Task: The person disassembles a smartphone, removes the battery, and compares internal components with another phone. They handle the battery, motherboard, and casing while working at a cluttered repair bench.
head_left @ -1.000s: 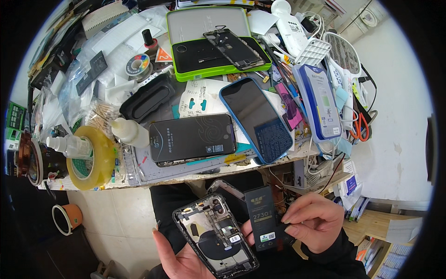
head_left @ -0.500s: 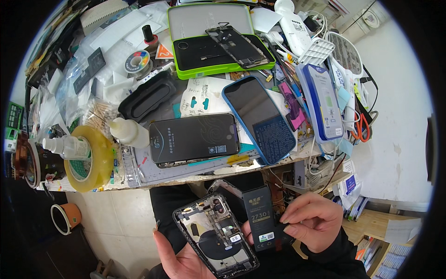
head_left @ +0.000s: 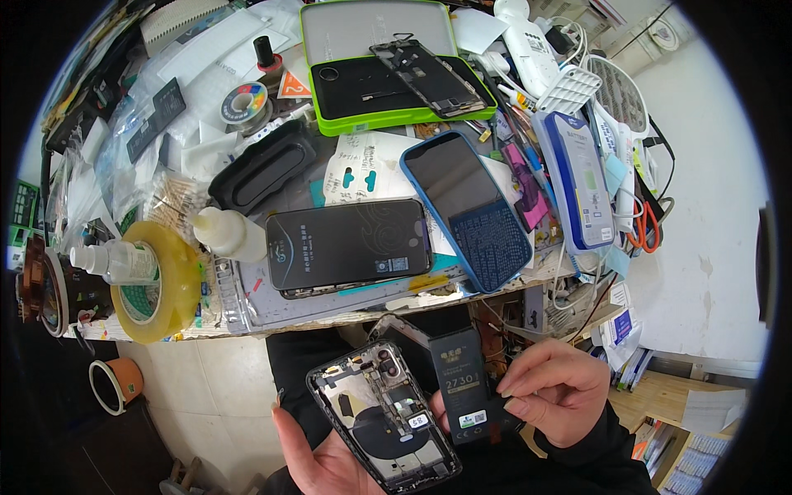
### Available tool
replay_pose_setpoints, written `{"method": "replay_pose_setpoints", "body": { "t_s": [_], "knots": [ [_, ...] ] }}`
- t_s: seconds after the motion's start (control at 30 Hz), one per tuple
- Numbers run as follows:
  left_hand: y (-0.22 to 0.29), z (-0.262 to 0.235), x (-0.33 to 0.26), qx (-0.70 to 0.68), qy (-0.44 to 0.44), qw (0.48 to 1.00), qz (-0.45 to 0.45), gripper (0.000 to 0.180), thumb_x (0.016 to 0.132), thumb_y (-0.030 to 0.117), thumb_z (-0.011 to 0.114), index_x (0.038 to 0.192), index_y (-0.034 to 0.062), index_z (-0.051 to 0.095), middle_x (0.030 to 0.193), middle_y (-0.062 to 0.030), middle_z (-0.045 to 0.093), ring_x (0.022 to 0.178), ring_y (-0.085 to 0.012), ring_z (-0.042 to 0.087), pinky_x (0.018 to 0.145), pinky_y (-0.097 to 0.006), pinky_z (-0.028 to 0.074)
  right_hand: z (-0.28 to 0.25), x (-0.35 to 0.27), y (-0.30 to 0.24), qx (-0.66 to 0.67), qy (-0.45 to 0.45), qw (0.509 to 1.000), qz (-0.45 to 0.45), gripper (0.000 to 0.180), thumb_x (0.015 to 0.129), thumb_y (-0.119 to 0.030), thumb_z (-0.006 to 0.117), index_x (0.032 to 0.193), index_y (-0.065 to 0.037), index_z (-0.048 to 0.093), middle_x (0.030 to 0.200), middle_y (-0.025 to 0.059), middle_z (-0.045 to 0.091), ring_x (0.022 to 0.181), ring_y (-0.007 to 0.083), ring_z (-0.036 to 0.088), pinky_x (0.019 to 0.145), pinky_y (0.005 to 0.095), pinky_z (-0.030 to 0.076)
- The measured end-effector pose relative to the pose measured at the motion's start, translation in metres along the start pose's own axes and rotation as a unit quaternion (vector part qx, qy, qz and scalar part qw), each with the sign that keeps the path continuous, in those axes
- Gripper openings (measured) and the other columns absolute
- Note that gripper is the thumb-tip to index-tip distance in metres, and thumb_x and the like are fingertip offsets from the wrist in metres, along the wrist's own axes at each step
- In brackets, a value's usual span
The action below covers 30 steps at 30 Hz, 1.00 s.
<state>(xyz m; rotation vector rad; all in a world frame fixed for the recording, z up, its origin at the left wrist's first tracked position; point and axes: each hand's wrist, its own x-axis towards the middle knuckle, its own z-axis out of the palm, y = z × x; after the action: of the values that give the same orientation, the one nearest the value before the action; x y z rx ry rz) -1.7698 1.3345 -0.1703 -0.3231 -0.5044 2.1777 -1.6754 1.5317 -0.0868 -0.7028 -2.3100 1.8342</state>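
The left hand (head_left: 330, 462) is cradling an opened phone body (head_left: 384, 417) flat on its palm, low and near, below the table edge (head_left: 330, 309), fingers curling up the left side so the exposed interior is facing up. The right hand (head_left: 557, 388) is pinching a black battery (head_left: 462, 388) between thumb and fingertips, lying just beside the phone body on its right. A dark phone (head_left: 351, 245) is lying flat on the cluttered table beyond.

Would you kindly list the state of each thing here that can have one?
Opened phone body: back off, insides bare, lying in left hand.
Black battery: out of the body, pinched by right hand.
Green case: lid open.
Dark phone: flat, screen off.
Blue-cased phone: flat, screen off.
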Motion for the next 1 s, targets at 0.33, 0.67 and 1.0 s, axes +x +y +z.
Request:
{"method": "replay_pose_setpoints", "body": {
  "t_s": [0.33, 0.67, 1.0],
  "knots": [
    [0.007, -0.003, -0.003, 0.038, 0.039, 0.998, -0.023, 0.097, 0.101, 0.079, 0.024, 0.168, 0.0100, 0.016, 0.171, -0.0155, 0.026, 0.154, -0.0365, 0.032, 0.124, -0.056, 0.031, 0.001, 0.005, -0.001, -0.016, -0.012, 1.000, 0.007, 0.019, 0.085, 0.010, 0.079, 0.101, 0.001, 0.077, 0.107, 0.0142, 0.073, 0.083, 0.0145, 0.072, 0.070, 0.0237, 0.055],
    [0.006, 0.000, -0.005, 0.055, 0.065, 0.996, -0.018, 0.099, 0.099, 0.081, 0.025, 0.168, 0.0095, 0.015, 0.171, -0.0155, 0.025, 0.154, -0.0376, 0.031, 0.125, -0.056, 0.030, 0.004, 0.004, -0.001, -0.011, 0.002, 1.000, 0.003, 0.019, 0.084, 0.010, 0.080, 0.100, 0.001, 0.077, 0.106, 0.0146, 0.073, 0.083, 0.0140, 0.071, 0.070, 0.0235, 0.054],
    [-0.001, -0.001, -0.009, 0.061, 0.085, 0.995, -0.004, 0.102, 0.098, 0.083, 0.025, 0.168, 0.0091, 0.015, 0.171, -0.0154, 0.024, 0.154, -0.0387, 0.030, 0.125, -0.056, 0.028, 0.003, 0.002, -0.001, -0.015, 0.010, 1.000, 0.006, 0.018, 0.084, 0.009, 0.080, 0.099, 0.000, 0.077, 0.106, 0.0154, 0.073, 0.080, 0.0111, 0.069, 0.065, 0.0204, 0.050]
  ]
}}
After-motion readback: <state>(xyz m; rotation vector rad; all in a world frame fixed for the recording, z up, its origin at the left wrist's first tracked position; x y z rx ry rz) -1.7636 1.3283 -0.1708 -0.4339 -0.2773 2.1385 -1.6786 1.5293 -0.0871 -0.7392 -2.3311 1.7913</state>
